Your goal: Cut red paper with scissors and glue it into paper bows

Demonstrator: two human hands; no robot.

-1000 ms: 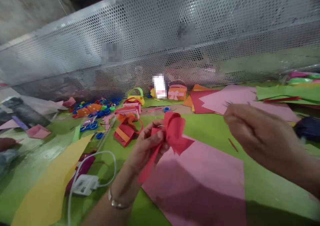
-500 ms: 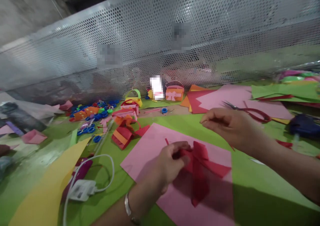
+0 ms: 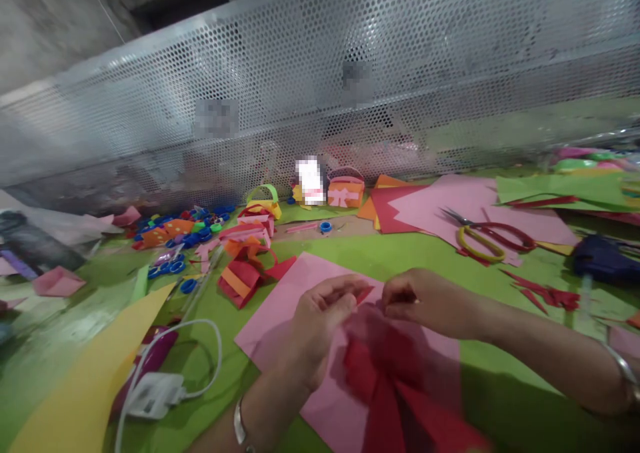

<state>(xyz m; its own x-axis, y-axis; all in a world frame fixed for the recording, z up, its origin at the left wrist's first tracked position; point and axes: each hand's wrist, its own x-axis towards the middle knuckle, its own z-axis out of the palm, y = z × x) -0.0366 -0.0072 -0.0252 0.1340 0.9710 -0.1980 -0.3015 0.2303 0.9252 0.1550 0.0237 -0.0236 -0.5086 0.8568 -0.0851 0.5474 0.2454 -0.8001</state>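
A red paper bow (image 3: 395, 386) lies on a pink paper sheet (image 3: 280, 313) on the green table top. My left hand (image 3: 320, 326) rests on the sheet with its fingers curled round the top of the bow, where a small red tip sticks out. My right hand (image 3: 425, 301) comes in from the right, fingers pinched together at that same top part, almost touching the left hand. What the right fingertips pinch is too small to make out.
Scissors (image 3: 487, 239) with red and yellow handles lie on pink paper at the back right. Red paper scraps (image 3: 545, 296) lie to the right. Small paper baskets (image 3: 250, 236) and blue bottle caps (image 3: 180, 256) sit at the back left. A white charger with cable (image 3: 150, 393) and a yellow sheet (image 3: 85, 386) lie left. A perforated metal wall (image 3: 350, 86) stands behind.
The bow went from held up in my left hand down onto the pink sheet. My right hand moved left and down to meet the left hand at the bow's top.
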